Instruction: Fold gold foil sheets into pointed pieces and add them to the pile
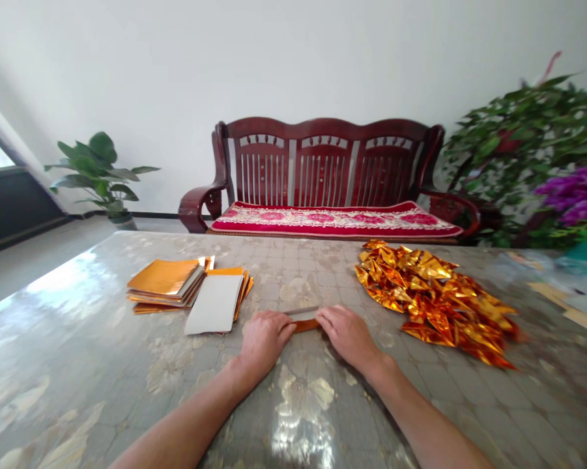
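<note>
Between my two hands, just over the table, is a sheet of gold foil paper (305, 325) with its near edge folded up into a narrow orange strip; a pale side shows behind the fold. My left hand (265, 335) pinches its left end, thumb toward the middle. At the right end, my right hand (344, 332) has its fingers closed on the same paper. To the left lie a stack of gold foil sheets (163, 278) and another stack with a white sheet (214, 303) on top. Folded gold foil pieces (430, 293) are heaped on the right.
The table (176, 397) has a glossy, patterned cover. Clear plastic bags (522, 264) and pale flat strips lie at its right side. Beyond the far edge stands a dark red wooden bench (325, 169) with a red cushion. Potted plants (102, 172) flank it, and purple flowers (576, 195) are at right.
</note>
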`<state>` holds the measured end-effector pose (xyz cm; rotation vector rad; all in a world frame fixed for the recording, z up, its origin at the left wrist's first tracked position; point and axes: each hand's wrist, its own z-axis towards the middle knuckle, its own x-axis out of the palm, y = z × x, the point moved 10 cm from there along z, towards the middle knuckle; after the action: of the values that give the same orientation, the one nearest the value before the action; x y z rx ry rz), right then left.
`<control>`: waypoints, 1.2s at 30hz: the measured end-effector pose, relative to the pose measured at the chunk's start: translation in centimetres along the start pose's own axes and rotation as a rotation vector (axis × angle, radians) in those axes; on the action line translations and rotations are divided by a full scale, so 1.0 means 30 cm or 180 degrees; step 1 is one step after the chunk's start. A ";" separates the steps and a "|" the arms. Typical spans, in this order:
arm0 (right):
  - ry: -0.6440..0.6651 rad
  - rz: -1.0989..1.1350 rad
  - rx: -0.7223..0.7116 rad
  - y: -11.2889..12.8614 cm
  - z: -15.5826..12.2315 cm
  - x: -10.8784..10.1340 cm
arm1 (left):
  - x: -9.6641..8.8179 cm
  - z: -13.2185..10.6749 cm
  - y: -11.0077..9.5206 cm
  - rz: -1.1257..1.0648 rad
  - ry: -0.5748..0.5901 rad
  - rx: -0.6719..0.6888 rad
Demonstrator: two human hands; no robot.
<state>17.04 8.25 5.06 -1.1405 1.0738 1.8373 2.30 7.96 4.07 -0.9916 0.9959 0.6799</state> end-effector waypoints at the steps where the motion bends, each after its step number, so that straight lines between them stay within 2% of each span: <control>1: -0.0033 0.0033 0.0083 -0.006 0.005 0.004 | -0.002 0.003 0.008 -0.0015 -0.0046 -0.0041; 6: -0.0161 0.0094 0.0225 -0.009 0.025 0.014 | 0.002 0.013 0.032 -0.0048 -0.0123 -0.0156; 18: -0.0420 -0.0088 -0.0008 0.023 0.036 0.021 | -0.014 0.010 0.029 0.0499 -0.0189 -0.0398; 29: -0.0428 -0.0173 -0.0058 0.022 0.031 0.040 | -0.009 0.011 0.031 0.0615 -0.0099 -0.0501; 36: -0.0429 -0.0135 -0.0052 0.020 0.032 0.043 | -0.010 0.005 0.052 0.0422 -0.0169 -0.0560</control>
<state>15.74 9.06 4.28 -1.0254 0.9526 1.8645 0.92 8.74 3.81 -1.0610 0.9734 0.9119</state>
